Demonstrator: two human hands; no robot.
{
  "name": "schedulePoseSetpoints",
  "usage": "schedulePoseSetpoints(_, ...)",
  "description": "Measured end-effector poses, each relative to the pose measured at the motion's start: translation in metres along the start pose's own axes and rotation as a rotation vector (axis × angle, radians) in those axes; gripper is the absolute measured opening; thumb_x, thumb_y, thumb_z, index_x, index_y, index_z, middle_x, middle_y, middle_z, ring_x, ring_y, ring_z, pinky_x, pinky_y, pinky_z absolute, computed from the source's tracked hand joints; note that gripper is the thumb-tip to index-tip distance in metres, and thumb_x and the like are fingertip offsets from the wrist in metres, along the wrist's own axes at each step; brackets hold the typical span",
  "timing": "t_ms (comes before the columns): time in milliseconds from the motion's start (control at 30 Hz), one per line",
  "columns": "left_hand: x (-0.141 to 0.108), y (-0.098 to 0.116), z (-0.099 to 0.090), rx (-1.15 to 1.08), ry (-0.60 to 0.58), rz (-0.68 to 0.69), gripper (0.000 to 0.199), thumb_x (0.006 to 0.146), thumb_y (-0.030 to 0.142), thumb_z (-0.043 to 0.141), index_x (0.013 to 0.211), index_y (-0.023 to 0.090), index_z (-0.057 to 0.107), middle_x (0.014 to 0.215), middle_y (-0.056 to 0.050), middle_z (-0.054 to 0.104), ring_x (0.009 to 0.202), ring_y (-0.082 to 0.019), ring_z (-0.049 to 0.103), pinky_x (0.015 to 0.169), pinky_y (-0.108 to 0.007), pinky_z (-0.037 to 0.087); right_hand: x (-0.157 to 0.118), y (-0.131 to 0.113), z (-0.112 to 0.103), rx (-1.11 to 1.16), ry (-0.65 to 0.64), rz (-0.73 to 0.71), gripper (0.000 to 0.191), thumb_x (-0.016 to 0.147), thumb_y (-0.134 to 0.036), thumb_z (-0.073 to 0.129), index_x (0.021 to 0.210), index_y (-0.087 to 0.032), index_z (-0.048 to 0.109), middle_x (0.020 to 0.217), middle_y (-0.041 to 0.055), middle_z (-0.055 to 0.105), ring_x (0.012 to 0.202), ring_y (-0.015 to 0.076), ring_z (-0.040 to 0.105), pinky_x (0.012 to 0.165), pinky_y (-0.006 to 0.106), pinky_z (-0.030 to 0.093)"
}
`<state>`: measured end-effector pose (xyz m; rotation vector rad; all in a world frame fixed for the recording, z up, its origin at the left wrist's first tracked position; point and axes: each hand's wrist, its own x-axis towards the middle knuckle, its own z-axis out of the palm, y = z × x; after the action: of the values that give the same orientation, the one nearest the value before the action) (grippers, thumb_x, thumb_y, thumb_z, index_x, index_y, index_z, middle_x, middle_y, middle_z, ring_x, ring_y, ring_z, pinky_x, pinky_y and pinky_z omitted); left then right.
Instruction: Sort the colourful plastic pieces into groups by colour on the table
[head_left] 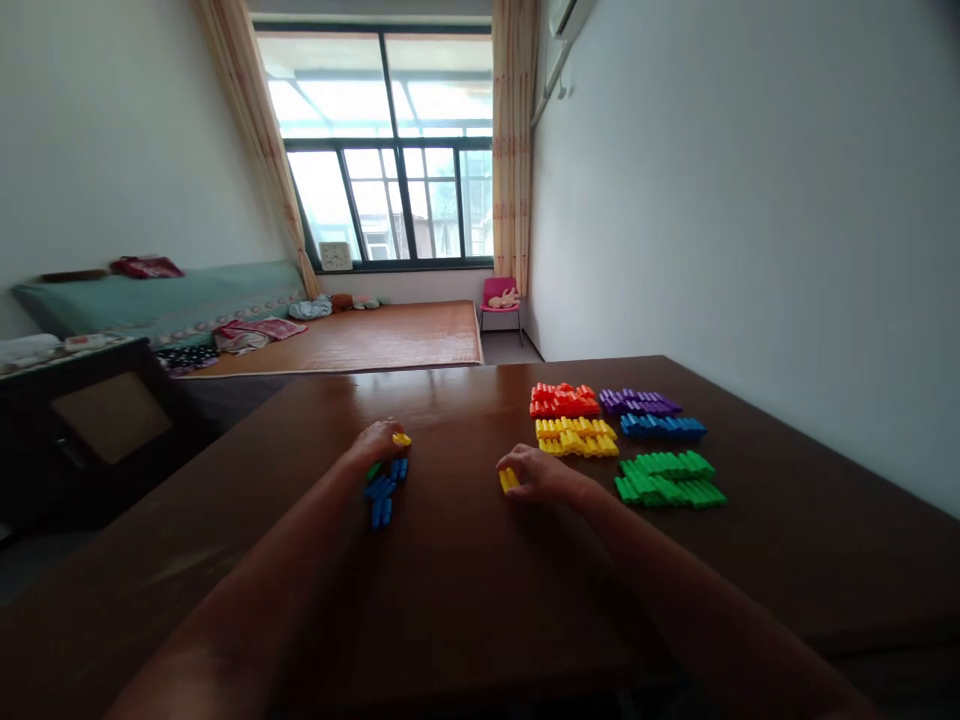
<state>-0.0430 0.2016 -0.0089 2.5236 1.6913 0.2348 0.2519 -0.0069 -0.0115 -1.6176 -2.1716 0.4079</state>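
My left hand [377,438] is low over the left middle of the table, its fingers closed on a small yellow plastic block [403,440]. Several small blue blocks [381,488] lie just in front of that wrist, and a green block [373,470] shows partly from under it. Nearer the table's centre, my right hand [531,472] pinches a ridged yellow block [509,481] between thumb and fingers. To its right are rows of yellow blocks [576,437], with red blocks [564,400] behind them.
Purple blocks [640,402], blue blocks [663,427] and green blocks [669,479] lie in rows on the right of the brown table [450,600]. Beyond the table are a bed [390,335] and a pink chair [500,292]. A white wall [750,220] runs along the right.
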Motion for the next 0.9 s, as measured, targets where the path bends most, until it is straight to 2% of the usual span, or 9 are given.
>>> schedulePoseSetpoints(100,-0.005,0.036,-0.002,-0.106,0.037,0.124,0.034,0.068,0.032,0.065,0.100,0.020,0.066,0.097,-0.007,0.070,0.088,-0.023,0.065,0.075,-0.030,0.049,-0.015,0.040,-0.036,-0.068,0.250,0.105,0.037,0.075,-0.032,0.067,0.110,-0.020,0.063,0.104,0.0058,0.065,0.090,0.0190,0.060,0.084,0.030,0.048)
schedulePoseSetpoints(200,-0.017,0.099,0.002,-0.237,0.096,0.317,0.034,0.069,0.030,0.064,0.101,0.018,0.063,0.096,-0.004,0.068,0.081,-0.018,0.064,0.073,-0.027,0.049,-0.038,0.082,-0.062,-0.210,0.418,0.248,0.034,0.077,-0.037,0.065,0.106,-0.019,0.064,0.104,0.0077,0.066,0.097,0.0235,0.057,0.086,0.034,0.045)
schedulePoseSetpoints(267,-0.026,0.146,0.008,-0.307,0.133,0.490,0.032,0.071,0.027,0.062,0.101,0.019,0.062,0.098,-0.003,0.067,0.083,-0.017,0.063,0.075,-0.026,0.049,-0.051,0.099,-0.068,-0.287,0.415,0.319,0.033,0.077,-0.040,0.065,0.104,-0.020,0.065,0.101,0.0081,0.066,0.096,0.0243,0.057,0.084,0.034,0.045)
schedulePoseSetpoints(333,-0.032,0.188,0.017,-0.326,0.130,0.623,0.030,0.072,0.029,0.063,0.101,0.021,0.061,0.097,-0.003,0.066,0.087,-0.018,0.062,0.079,-0.028,0.049,-0.058,0.106,-0.066,-0.352,0.381,0.357,0.034,0.076,-0.041,0.065,0.104,-0.023,0.065,0.098,0.0085,0.066,0.097,0.0249,0.056,0.082,0.033,0.044)
schedulePoseSetpoints(433,-0.033,0.231,0.031,-0.298,0.125,0.674,0.030,0.072,0.032,0.065,0.100,0.021,0.061,0.101,-0.005,0.064,0.094,-0.021,0.060,0.084,-0.032,0.048,-0.060,0.107,-0.059,-0.410,0.335,0.385,0.034,0.077,-0.042,0.066,0.105,-0.024,0.065,0.097,0.0096,0.066,0.098,0.0252,0.055,0.081,0.033,0.043)
schedulePoseSetpoints(533,-0.026,0.248,0.045,-0.259,0.083,0.654,0.027,0.073,0.030,0.065,0.098,0.021,0.062,0.103,-0.006,0.064,0.096,-0.023,0.060,0.086,-0.035,0.048,-0.056,0.107,-0.053,-0.422,0.306,0.390,0.033,0.077,-0.041,0.066,0.105,-0.023,0.065,0.099,0.0102,0.067,0.098,0.0254,0.054,0.080,0.033,0.042)
schedulePoseSetpoints(733,-0.015,0.249,0.068,-0.300,0.097,0.664,0.027,0.076,0.023,0.064,0.103,0.019,0.063,0.109,-0.007,0.063,0.103,-0.024,0.058,0.094,-0.037,0.046,-0.052,0.113,-0.049,-0.416,0.341,0.326,0.026,0.081,-0.032,0.062,0.104,-0.021,0.066,0.113,0.0081,0.065,0.102,0.0246,0.054,0.085,0.034,0.043)
schedulePoseSetpoints(833,-0.019,0.244,0.067,-0.338,0.140,0.671,0.036,0.076,0.028,0.067,0.110,0.019,0.062,0.122,-0.009,0.058,0.111,-0.025,0.054,0.098,-0.040,0.044,-0.052,0.115,-0.049,-0.394,0.404,0.269,0.026,0.082,-0.030,0.060,0.106,-0.020,0.065,0.115,0.0080,0.065,0.101,0.0225,0.056,0.088,0.033,0.044)
schedulePoseSetpoints(900,-0.027,0.234,0.058,-0.363,0.156,0.679,0.037,0.077,0.031,0.067,0.112,0.019,0.062,0.125,-0.009,0.057,0.113,-0.025,0.053,0.099,-0.040,0.044,-0.050,0.114,-0.048,-0.372,0.468,0.231,0.027,0.084,-0.029,0.056,0.108,-0.019,0.064,0.111,0.0086,0.066,0.099,0.0223,0.058,0.089,0.034,0.045)
